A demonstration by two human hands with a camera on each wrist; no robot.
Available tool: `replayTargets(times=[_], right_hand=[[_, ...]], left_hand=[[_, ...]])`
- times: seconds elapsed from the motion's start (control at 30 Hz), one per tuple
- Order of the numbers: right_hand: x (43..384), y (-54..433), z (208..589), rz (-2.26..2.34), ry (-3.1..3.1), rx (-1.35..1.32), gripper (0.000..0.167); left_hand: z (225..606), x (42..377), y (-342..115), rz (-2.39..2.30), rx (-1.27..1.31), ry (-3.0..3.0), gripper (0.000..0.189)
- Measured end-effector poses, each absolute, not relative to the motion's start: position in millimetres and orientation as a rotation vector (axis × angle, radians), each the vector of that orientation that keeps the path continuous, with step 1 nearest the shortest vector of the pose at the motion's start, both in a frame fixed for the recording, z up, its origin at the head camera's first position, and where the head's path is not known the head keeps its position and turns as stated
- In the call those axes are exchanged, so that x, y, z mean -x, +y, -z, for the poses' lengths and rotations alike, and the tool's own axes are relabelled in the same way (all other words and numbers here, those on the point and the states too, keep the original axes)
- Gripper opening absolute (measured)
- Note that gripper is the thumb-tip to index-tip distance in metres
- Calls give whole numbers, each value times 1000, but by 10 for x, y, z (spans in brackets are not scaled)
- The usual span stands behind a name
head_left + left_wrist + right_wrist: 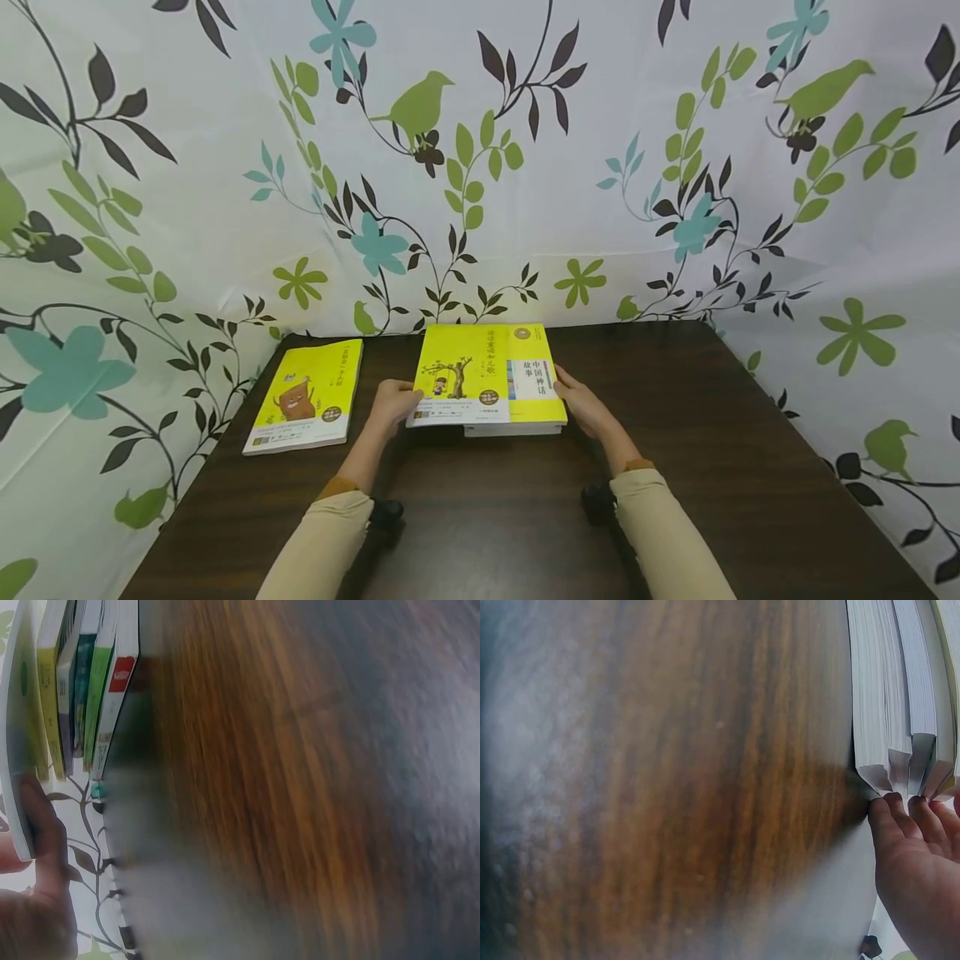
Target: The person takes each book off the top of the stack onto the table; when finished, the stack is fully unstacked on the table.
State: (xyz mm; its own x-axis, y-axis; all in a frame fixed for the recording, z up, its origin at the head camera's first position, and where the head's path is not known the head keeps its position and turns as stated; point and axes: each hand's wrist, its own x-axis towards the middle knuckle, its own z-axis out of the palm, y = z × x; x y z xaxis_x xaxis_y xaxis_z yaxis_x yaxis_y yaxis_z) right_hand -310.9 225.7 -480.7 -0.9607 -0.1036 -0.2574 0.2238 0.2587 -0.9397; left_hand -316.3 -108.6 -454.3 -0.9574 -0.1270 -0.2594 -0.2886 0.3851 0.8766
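Note:
In the head view a thin yellow book [453,354] with a tree-and-swing picture lies over a stack of books, jutting out to the left. My left hand [393,406] pinches its lower left edge, thumb above and fingers below. The left wrist view shows this book [13,742] held apart from the several stacked books [101,682] at its left end. Just under it is another yellow book [546,410] with a white title panel. My right hand [587,407] is at the stack's right side; in the right wrist view its extended fingertips touch the page edges [874,697].
Another yellow book [303,392] with a brown cartoon figure lies flat at the left of the dark wooden table [675,467]. A patterned cloth [570,183] with leaves and birds hangs behind the table and along its sides.

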Motion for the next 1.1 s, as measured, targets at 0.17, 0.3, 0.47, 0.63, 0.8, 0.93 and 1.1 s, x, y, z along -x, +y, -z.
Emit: replayTargets(times=[0.17,0.3,0.47,0.63,0.8,0.93,1.1], right_hand=[[3108,2256,4790,1758,2263,-117,58],[3105,2250,4785,1751,2272,-115,58],[3091,2244,4772,1741,2287,-128,59],[3084,2243,4771,1720,2296,-135,60],[3090,2252,4774,1723,2299,-137,59],[3098,2257,4785,1717,2303,-129,59],[3112,2261,4807,1717,2304,-131,60]], left_hand=[[4558,3182,-1171,-1602,410,2485,41],[4560,3179,-1232,-1596,398,2500,42],[4563,3159,-1295,-1585,382,2531,42],[4567,3157,-1343,-1598,387,2537,41],[4550,3184,-1377,-1588,418,2522,43],[4537,3194,-1413,-1578,436,2510,44],[4530,3176,-1474,-1571,431,2515,44]])
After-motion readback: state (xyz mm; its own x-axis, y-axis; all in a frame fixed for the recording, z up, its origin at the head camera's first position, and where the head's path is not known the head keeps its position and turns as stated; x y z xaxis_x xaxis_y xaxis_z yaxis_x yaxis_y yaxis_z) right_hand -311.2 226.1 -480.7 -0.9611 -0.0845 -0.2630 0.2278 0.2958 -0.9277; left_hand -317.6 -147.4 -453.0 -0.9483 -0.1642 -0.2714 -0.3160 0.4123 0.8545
